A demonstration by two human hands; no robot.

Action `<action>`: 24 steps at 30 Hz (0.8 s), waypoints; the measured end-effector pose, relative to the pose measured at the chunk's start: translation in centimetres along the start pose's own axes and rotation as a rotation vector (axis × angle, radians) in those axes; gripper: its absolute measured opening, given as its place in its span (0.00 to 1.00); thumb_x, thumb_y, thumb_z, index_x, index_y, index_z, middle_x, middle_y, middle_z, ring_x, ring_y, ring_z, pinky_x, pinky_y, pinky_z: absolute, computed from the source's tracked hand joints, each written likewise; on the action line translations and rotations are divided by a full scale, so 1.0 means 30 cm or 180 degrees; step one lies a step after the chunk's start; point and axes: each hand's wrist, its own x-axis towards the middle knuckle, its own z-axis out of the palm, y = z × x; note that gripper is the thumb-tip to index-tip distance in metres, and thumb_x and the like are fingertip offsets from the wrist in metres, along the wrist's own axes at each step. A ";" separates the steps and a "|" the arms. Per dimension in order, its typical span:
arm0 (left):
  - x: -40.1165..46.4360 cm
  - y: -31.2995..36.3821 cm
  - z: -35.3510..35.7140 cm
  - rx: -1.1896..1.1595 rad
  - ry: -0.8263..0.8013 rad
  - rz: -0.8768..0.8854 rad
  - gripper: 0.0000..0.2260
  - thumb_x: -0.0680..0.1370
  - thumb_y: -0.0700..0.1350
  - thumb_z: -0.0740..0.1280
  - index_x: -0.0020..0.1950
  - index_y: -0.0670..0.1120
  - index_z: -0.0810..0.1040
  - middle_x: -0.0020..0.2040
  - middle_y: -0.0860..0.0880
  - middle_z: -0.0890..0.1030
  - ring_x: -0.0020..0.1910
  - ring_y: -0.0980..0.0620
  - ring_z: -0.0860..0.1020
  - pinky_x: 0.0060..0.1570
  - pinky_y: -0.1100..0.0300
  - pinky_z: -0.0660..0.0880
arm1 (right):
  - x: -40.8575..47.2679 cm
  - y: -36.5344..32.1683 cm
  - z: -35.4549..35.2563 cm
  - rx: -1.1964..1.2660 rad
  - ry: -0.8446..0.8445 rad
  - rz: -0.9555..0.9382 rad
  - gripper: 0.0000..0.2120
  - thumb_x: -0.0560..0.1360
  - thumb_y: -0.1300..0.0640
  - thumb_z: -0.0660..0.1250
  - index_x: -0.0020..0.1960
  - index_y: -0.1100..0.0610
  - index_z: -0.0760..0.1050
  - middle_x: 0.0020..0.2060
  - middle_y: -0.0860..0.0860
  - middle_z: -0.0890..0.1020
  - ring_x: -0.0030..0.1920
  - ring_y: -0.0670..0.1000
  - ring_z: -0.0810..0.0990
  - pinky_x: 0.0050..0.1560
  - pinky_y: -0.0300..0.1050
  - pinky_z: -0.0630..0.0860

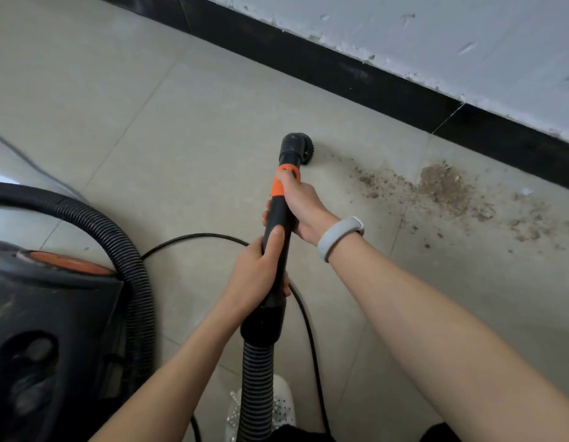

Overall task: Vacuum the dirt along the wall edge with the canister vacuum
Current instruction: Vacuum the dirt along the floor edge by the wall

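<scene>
A black vacuum wand (278, 224) with an orange collar runs up the middle of the view. Its round brush nozzle (296, 147) rests on the tiled floor, just left of the dirt. My right hand (300, 207), with a white wristband, grips the wand just below the collar. My left hand (259, 272) grips it lower down, near the ribbed hose (256, 387). Brown dirt (442, 189) lies scattered to the right of the nozzle, close to the black baseboard (356, 81). The black canister vacuum (47, 330) stands at the lower left.
A black power cord (200, 237) loops across the floor under the wand. The hose (123, 250) arcs around the canister. A chipped pale wall (436, 43) rises above the baseboard. My white shoe (283, 406) shows at the bottom.
</scene>
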 end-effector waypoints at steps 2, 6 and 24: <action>0.050 0.021 -0.021 -0.0081 0.0140 0.0016 0.22 0.80 0.58 0.54 0.47 0.39 0.72 0.24 0.47 0.77 0.23 0.49 0.78 0.22 0.66 0.71 | 0.043 -0.044 0.040 -0.0183 -0.0060 -0.0067 0.13 0.78 0.52 0.60 0.41 0.60 0.66 0.27 0.55 0.74 0.24 0.54 0.75 0.31 0.46 0.76; 0.167 0.089 -0.066 -0.0264 0.0181 0.0054 0.21 0.80 0.59 0.54 0.47 0.41 0.72 0.26 0.45 0.77 0.23 0.48 0.78 0.23 0.62 0.73 | 0.136 -0.144 0.102 -0.0352 -0.0018 -0.0162 0.12 0.78 0.52 0.59 0.41 0.60 0.66 0.29 0.56 0.74 0.26 0.54 0.75 0.35 0.48 0.77; 0.042 0.044 0.019 0.0052 -0.0344 -0.0071 0.19 0.78 0.60 0.58 0.42 0.44 0.70 0.25 0.47 0.77 0.23 0.49 0.78 0.23 0.63 0.72 | 0.032 -0.008 -0.070 0.0411 0.0140 -0.0081 0.15 0.76 0.48 0.62 0.46 0.60 0.65 0.30 0.57 0.73 0.21 0.53 0.74 0.24 0.41 0.74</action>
